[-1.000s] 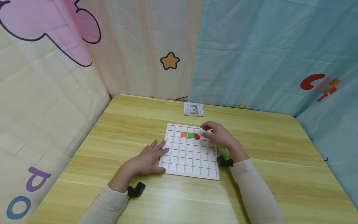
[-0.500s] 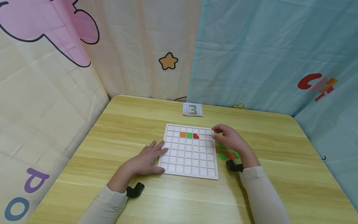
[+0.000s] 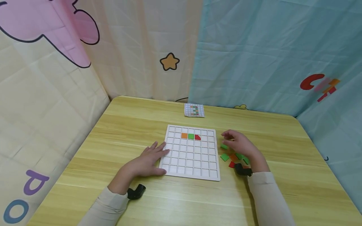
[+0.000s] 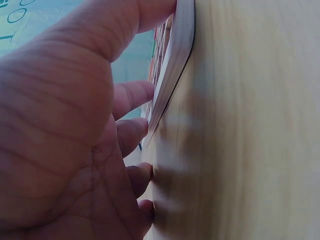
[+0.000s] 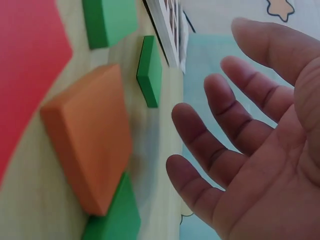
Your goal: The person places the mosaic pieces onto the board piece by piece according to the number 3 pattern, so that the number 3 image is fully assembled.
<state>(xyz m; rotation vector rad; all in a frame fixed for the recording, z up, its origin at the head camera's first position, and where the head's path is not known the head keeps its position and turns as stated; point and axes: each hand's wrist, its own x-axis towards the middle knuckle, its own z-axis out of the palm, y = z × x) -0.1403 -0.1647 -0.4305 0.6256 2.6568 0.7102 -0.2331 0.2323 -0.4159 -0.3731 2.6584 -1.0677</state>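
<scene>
A white grid board (image 3: 190,153) lies on the table, holding an orange square tile (image 3: 184,135), a green square tile (image 3: 191,136) and a red tile with one rounded corner (image 3: 197,137) side by side in one row. My left hand (image 3: 148,161) rests along the board's left edge, fingers spread, thumb and some fingertips touching the rim. Off the board's right side, my right hand (image 3: 240,143) hovers above loose tiles, its fingers loosely bent with nothing between them. Below it in the right wrist view lie an orange tile (image 5: 92,135) and a green tile (image 5: 150,72).
Several loose green, orange and red tiles, among them a red tile (image 3: 232,164), lie right of the board, partly hidden by the right wrist. A printed grid card (image 3: 194,110) lies behind the board. Curtains (image 3: 147,50) hang beyond the table's back edge.
My right hand has moved from over the board's upper right, near the red tile, rightward to above the loose tiles, uncovering more of them. My left hand stays at the board's edge.
</scene>
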